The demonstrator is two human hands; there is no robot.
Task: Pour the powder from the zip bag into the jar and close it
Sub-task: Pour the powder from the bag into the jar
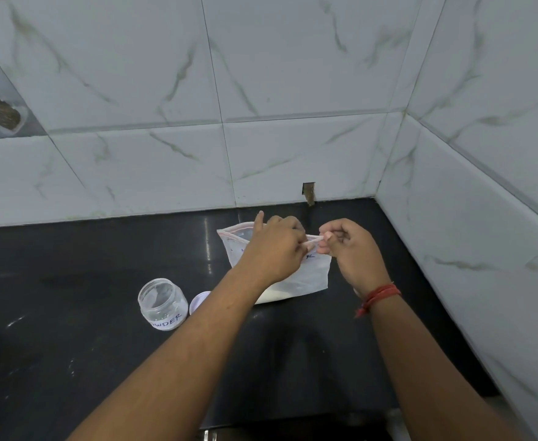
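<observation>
A glossy black counter (70,313) ran into a corner of pale marble-veined wall tiles (293,74), with walls closing the far and right sides and open counter stretching left and near. The zip bag (306,278) stood in the far right of the counter, white powder settled at its bottom. Both hands met at its top seal: the left hand (275,249) and right hand (353,253) each pinched the strip with curled fingers. The open jar (162,303) stood to the near left, well apart from the hands, its lid (199,300) just beside it.
</observation>
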